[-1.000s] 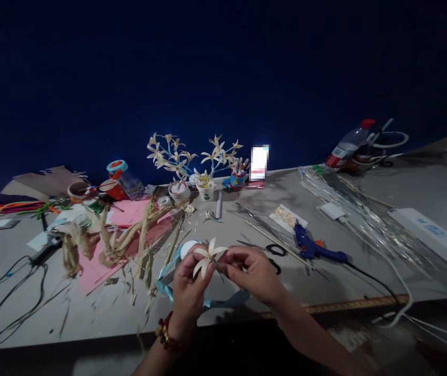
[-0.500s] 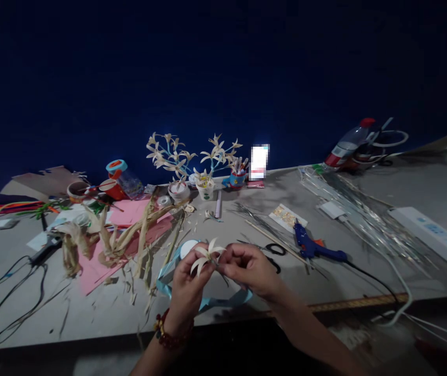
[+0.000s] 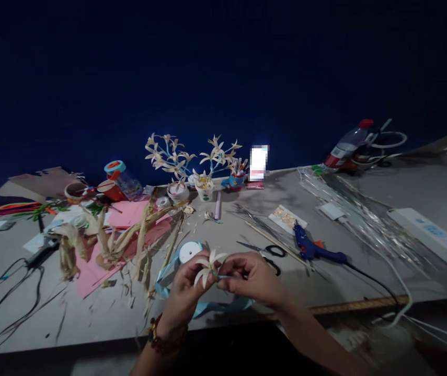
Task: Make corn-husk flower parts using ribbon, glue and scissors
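My left hand (image 3: 189, 286) is closed round a cream-coloured husk flower (image 3: 208, 268), its pale petals spreading above the fingers. At the flower's base my right hand (image 3: 252, 277) pinches a bit of light-blue ribbon (image 3: 203, 309), whose end shows between the fingertips. The rest of the ribbon loops on the table below both hands, back to a white spool (image 3: 190, 251) behind my left hand. Black-handled scissors (image 3: 275, 251) lie just beyond my right hand, partly covered by it.
A blue glue gun (image 3: 317, 249) lies to the right, with thin wires and a power strip (image 3: 431, 232) farther over. Dry corn husks (image 3: 109, 245) cover pink paper (image 3: 90, 279) at left. Potted husk flowers (image 3: 205, 190) and a lit phone (image 3: 259, 163) stand along the back.
Both hands and the flower have dropped slightly towards me, and the flower has tilted. More of the spool and the scissors now shows.
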`<state>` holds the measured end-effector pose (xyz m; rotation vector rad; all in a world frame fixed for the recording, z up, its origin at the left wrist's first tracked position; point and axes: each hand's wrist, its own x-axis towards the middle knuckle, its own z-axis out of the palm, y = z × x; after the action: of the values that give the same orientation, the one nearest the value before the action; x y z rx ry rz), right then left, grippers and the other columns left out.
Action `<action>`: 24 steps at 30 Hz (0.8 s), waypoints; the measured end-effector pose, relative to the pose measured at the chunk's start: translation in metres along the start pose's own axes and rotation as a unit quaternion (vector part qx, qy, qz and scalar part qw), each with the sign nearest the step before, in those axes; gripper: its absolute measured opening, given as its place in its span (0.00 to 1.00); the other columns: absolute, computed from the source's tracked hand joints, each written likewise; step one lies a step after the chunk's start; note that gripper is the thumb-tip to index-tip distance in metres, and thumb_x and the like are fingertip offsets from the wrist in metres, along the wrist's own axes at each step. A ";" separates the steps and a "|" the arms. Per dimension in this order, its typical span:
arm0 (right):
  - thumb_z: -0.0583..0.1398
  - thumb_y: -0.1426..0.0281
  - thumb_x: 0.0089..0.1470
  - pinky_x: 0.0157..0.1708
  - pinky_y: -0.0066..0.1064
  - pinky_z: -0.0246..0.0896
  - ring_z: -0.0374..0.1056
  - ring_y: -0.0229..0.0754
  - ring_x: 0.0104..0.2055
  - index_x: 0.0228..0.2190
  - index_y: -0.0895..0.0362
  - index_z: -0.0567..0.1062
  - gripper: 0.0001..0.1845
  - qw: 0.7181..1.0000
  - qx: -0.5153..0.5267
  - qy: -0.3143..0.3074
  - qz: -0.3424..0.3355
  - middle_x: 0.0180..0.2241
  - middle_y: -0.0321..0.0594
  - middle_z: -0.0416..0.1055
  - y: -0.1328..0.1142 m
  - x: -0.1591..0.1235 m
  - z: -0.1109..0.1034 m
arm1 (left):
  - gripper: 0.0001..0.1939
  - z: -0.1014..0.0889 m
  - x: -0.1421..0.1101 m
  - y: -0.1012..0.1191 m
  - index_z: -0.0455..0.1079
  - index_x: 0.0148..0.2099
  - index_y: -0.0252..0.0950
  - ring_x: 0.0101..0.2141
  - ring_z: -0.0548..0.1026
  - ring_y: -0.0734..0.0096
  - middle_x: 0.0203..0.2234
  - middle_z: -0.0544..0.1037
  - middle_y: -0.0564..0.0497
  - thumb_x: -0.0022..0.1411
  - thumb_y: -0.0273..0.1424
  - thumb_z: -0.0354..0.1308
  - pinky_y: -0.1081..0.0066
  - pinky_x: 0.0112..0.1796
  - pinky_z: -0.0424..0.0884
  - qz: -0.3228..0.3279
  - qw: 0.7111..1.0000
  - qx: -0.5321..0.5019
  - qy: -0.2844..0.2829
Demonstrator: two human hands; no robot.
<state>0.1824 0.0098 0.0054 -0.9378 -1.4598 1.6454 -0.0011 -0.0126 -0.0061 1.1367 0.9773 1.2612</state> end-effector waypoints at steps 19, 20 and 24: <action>0.69 0.61 0.49 0.18 0.24 0.45 0.50 0.30 0.16 0.23 0.59 0.77 0.14 0.999 0.019 0.040 -0.025 0.15 0.28 0.60 0.010 0.002 0.006 | 0.15 0.009 0.012 -0.011 0.75 0.29 0.34 0.34 0.71 0.67 0.31 0.73 0.49 0.49 0.39 0.74 0.71 0.36 0.70 -0.021 0.989 -0.148 -0.010; 0.68 0.63 0.49 0.19 0.24 0.46 0.52 0.31 0.18 0.24 0.59 0.78 0.12 0.997 -0.017 0.059 -0.048 0.17 0.30 0.63 0.009 0.002 0.006 | 0.14 0.010 0.011 -0.012 0.75 0.31 0.34 0.34 0.71 0.68 0.32 0.73 0.49 0.50 0.38 0.73 0.72 0.37 0.70 -0.023 0.988 -0.150 0.002; 0.65 0.67 0.52 0.21 0.25 0.49 0.56 0.33 0.22 0.26 0.59 0.80 0.08 0.984 -0.105 0.086 -0.112 0.25 0.38 0.74 0.004 0.000 0.006 | 0.13 0.012 0.009 -0.015 0.74 0.30 0.34 0.34 0.72 0.69 0.32 0.73 0.50 0.51 0.36 0.73 0.72 0.37 0.70 -0.012 0.990 -0.136 0.029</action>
<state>0.1769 0.0066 0.0018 -0.9640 -1.5774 1.2354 0.0140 -0.0041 -0.0181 0.8784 0.8294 1.3671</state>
